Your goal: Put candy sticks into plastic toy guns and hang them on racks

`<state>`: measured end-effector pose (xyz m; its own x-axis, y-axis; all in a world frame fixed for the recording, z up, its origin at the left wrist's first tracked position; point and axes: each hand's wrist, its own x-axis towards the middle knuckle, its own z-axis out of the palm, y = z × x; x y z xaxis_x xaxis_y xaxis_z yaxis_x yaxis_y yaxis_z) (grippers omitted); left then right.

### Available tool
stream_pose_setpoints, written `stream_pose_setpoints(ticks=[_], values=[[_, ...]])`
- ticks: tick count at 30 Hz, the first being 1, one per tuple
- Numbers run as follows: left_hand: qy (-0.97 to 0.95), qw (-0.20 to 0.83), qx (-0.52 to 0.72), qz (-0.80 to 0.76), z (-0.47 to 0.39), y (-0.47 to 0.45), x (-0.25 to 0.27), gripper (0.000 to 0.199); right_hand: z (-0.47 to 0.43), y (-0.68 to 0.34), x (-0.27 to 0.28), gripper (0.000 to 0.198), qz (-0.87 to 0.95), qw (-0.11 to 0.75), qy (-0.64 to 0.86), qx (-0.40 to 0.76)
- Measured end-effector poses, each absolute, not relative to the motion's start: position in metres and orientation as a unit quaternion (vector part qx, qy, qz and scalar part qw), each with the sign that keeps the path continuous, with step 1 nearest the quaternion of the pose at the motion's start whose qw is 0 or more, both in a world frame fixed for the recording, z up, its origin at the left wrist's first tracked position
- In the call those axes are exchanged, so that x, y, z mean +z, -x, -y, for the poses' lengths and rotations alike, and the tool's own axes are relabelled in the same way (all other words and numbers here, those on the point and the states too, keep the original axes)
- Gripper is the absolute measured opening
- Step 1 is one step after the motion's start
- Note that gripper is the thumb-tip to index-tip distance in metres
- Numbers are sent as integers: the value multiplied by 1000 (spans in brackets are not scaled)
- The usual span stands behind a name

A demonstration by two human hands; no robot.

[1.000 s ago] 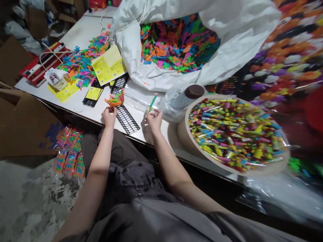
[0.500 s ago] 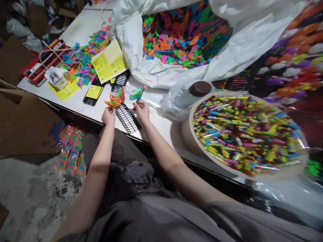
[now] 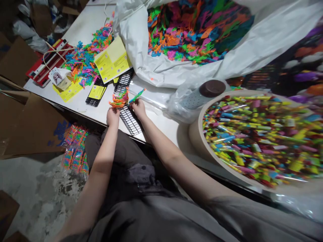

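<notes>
My left hand (image 3: 113, 116) is closed on a bunch of small plastic figures (image 3: 118, 100), mostly orange with some pink and green, above the table. Close beside it, my right hand (image 3: 138, 108) pinches green and blue plastic figures (image 3: 137, 95) that point up and to the right. Their exact shape is too small to make out. Under and between both hands lies a black grid rack (image 3: 130, 121) with a row of loops along its near side. Another black rack (image 3: 122, 81) lies just beyond, partly covered by yellow printed sheets (image 3: 113, 64).
A large white sack (image 3: 141, 57) of coloured figures stands at the back. Loose figures (image 3: 85, 60) are heaped at left, near a red device (image 3: 47, 64). On the right are a bagged bottle (image 3: 196, 95) and a round tub (image 3: 198, 129) of small colourful tubes. Cardboard boxes (image 3: 35, 124) stand left.
My right hand has moved left, bringing its green and blue figures up against the orange bunch. My left hand still holds its bunch. The view has shifted slightly.
</notes>
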<state>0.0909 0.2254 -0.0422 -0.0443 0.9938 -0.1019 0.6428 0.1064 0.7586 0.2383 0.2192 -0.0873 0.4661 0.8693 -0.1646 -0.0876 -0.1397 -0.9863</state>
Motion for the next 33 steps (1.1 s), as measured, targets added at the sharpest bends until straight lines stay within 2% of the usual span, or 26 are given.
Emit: stream_pose_setpoints(ticks=[5,17,28,33], values=[[-631,292,226,-682,-224,-93,-39,13,-217,-240,-84,20,374,521,699,318],[-629,292,231,-683,-223,-95,-34,15,-214,-238,-65,14,410,472,712,319],[-651,270,192,-684,-228,-95,-36,19,-220,-237,-64,20,467,439,710,292],[-657,274,194,-675,-232,-93,-34,20,-225,-234,-63,16,495,386,730,271]])
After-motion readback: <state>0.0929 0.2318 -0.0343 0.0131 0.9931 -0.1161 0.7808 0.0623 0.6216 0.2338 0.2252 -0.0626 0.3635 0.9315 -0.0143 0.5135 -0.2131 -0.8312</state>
